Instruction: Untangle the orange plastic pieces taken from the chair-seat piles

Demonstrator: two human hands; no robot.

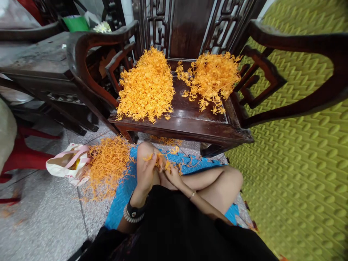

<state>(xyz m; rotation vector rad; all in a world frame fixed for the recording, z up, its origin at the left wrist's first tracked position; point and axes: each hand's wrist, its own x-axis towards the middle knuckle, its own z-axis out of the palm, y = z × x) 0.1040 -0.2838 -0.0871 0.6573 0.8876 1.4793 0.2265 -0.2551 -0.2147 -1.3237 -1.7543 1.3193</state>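
A dark wooden armchair (185, 125), its lattice-carved back (193, 25) rising behind the seat, stands on a grey speckled floor (51, 224) crossed by thin dark seams (82, 214); a dark wooden side table (40, 58) and a red stool (29, 154) occupy the left; a blue mat (115, 214) lies before the chair; a yellow-green sheet (299, 174) (heavily dimpled and ridged) fills the right; soft light glints off the polished wood.

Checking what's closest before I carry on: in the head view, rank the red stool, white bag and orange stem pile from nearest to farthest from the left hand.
1. Orange stem pile: just left of the left hand.
2. White bag: farther left, beside the pile.
3. Red stool: farthest left.
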